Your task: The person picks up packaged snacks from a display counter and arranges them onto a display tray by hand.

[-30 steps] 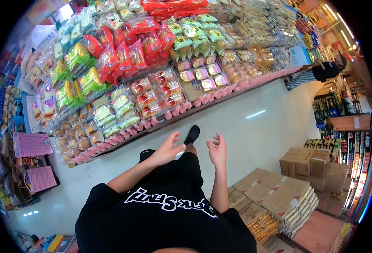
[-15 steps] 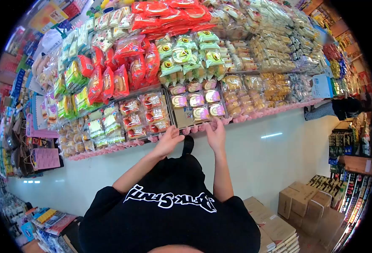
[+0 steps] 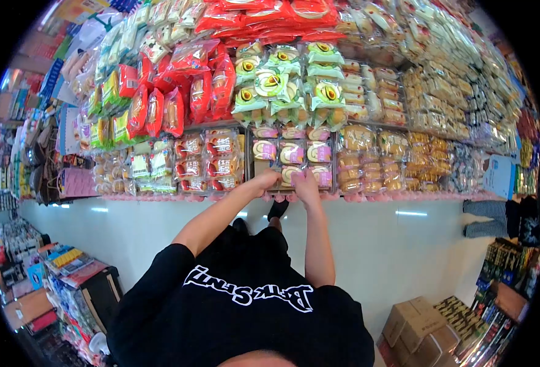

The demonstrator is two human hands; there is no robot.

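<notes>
— Both hands have come forward since a second ago, when they hung open over the bare floor; now they are up at the display shelf (image 3: pixel 368 197).

— Where exactly, in the head view?

— At the front row of pink-labelled roll-cake packs (image 3: pixel 293 153). The left hand (image 3: pixel 268 180) lies on the lowest row with its fingers curled over the front edge, touching a pack. The right hand (image 3: pixel 306 181) is just beside it, fingers bent onto the pack in front (image 3: pixel 291 175). Whether either hand is truly clamped on a pack, I cannot tell — the fingers hide the contact.

— And around them?

— Red-labelled packs (image 3: pixel 213 160) sit just left of the hands, golden bun packs (image 3: pixel 368 156) to the right, green-and-white bags (image 3: pixel 282 76) and red bags (image 3: pixel 181 92) higher up. Another person's striped legs (image 3: pixel 487 217) stand on the floor at far right, well apart. Cardboard boxes (image 3: pixel 420 327) sit low on the right.
</notes>
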